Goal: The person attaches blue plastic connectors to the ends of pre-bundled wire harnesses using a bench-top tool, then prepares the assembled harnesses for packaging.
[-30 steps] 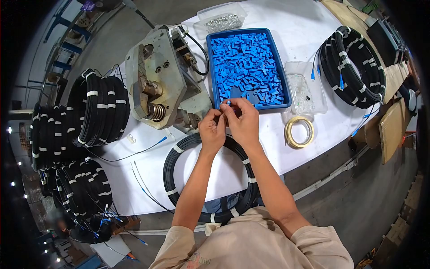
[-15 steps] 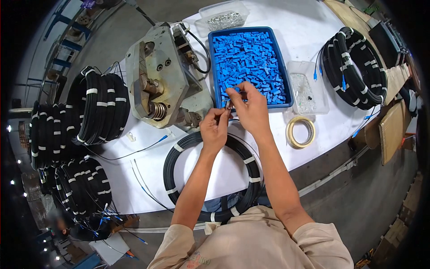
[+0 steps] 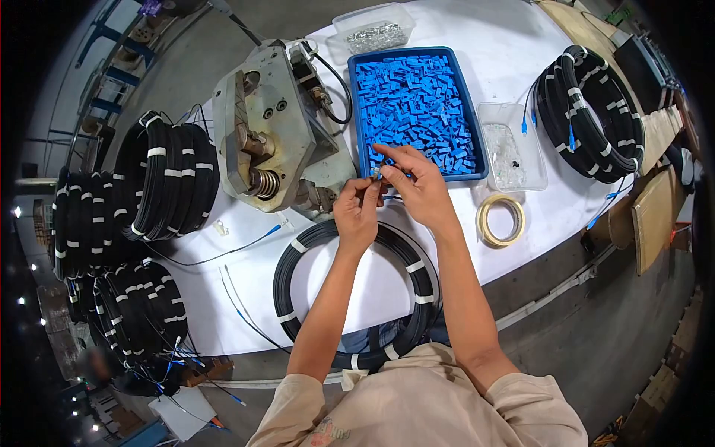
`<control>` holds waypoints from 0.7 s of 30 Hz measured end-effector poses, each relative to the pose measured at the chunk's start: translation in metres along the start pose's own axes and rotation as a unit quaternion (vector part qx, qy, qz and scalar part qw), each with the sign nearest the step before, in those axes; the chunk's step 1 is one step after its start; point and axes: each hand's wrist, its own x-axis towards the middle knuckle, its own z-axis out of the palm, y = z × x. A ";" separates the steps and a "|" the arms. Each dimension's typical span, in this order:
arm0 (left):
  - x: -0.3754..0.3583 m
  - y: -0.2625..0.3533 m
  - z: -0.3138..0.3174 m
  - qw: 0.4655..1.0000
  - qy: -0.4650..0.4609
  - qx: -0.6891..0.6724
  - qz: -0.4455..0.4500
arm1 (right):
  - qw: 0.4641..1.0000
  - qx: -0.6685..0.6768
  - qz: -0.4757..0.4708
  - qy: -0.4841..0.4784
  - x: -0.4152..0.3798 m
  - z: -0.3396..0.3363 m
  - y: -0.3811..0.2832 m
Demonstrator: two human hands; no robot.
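My right hand (image 3: 423,188) has lowered its thumb: now it and my left hand (image 3: 357,212) pinch one small part (image 3: 376,172). Tray (image 3: 472,115), my twelve o'clock.

A machine (image 3: 279,127) blocks the way left of the left hand (image 3: 356,212), and a tray (image 3: 479,138) stands beyond. Bare table (image 3: 542,214) opens right, around the tape (image 3: 482,225).

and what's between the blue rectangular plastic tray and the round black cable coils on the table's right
The head view shows a clear plastic box between the blue tray and black coils, with a blue-tipped cable end by its coil-side edge.
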 end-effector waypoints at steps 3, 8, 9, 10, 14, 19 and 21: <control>0.002 0.006 -0.001 0.999 -0.030 0.008 -0.003 | 1.000 -0.003 -0.004 -0.004 -0.001 0.001 0.003; 0.004 -0.004 -0.007 0.999 -0.021 0.010 0.024 | 0.990 -0.111 -0.081 0.026 -0.005 0.008 0.004; 0.004 -0.004 -0.009 0.999 -0.020 0.024 0.020 | 0.991 -0.106 -0.069 0.040 -0.006 0.009 0.005; 0.004 -0.005 -0.009 0.999 -0.020 0.024 0.020 | 0.991 -0.107 -0.069 0.039 -0.008 0.009 0.006; 0.003 -0.005 -0.010 0.999 -0.024 0.023 0.017 | 0.989 -0.126 -0.058 0.058 -0.011 0.010 0.008; 0.004 -0.006 -0.008 1.000 -0.015 0.018 0.017 | 0.989 -0.115 -0.049 0.074 -0.012 0.010 0.011; 0.004 -0.007 -0.008 0.999 -0.015 0.026 0.032 | 0.992 -0.098 -0.040 0.075 -0.012 0.010 0.013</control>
